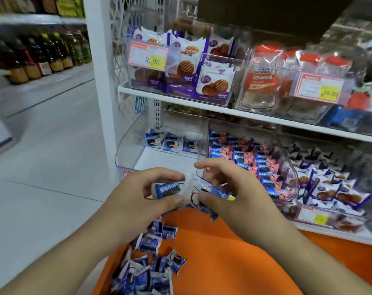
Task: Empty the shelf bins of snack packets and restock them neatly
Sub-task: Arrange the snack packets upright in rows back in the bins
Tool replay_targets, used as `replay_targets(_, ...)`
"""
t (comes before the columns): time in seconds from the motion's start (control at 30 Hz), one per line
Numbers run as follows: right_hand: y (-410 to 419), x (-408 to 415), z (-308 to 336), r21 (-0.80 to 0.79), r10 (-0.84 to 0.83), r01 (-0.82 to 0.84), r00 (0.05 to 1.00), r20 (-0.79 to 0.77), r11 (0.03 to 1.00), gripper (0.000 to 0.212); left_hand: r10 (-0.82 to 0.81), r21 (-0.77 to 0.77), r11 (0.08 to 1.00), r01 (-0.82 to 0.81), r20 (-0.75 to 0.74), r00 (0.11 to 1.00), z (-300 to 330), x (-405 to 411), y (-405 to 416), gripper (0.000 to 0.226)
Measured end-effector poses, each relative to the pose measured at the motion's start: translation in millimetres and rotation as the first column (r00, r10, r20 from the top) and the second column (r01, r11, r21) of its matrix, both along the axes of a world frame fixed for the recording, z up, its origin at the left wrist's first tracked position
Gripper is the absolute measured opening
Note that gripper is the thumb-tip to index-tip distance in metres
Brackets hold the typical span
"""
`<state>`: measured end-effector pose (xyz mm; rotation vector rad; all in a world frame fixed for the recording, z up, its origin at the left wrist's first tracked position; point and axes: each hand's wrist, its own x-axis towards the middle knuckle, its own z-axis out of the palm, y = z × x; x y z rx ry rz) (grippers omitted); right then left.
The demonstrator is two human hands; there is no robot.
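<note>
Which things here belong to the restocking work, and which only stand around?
In the job: left hand and right hand holding blue packets; clear bin; loose packets on the orange surface.
Not in it: purple biscuit packs; oil bottles.

Left hand (pixel 142 188): bare, no glove, ring or watch; short, plain thumbnail.
Right hand (pixel 229 192): bare too, nothing on fingers or wrist.
Forearms: both uncovered as far as they show; no sleeve, cuff or strap.
Markings: none I can make out.
</note>
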<state>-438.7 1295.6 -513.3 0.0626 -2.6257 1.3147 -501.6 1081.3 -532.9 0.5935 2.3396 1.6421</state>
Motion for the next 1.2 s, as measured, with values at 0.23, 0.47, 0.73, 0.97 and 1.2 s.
replay_targets(0.23,8,2,15,-0.4,0.008,-0.001,1.0,0.017,0.916,0.034,0.07,0.019,0.997,-0.069,-0.006,0.998,7,-3,0,0.035)
replay_targets(0.47,4,-2,0,-0.474,-0.079,0.12,0.991,0.106,0.872,0.029,-0.038,0.118,0.993,0.028,0.083,0.996,19,1,1,0.039)
replay_targets(0.73,2,-2,12,-0.05,0.033,-0.029,0.996,0.088,0.998,0.04,-0.007,0.144,0.99,-0.003,0.065,0.998,11,-3,-2,0.045)
replay_targets(0.97,25,-28,7,-0.157,-0.169,0.177,0.984,0.063,0.972,0.033,0.122,-0.094,0.986,-0.139,-0.162,0.979,-15,-54,16,0.033)
replay_targets(1.2,50,-55,-9,-0.143,-0.261,0.264,0.964,0.045,0.954,0.033,-0.022,-0.358,0.931,-0.079,-0.27,0.963,-44,-167,80,0.034)
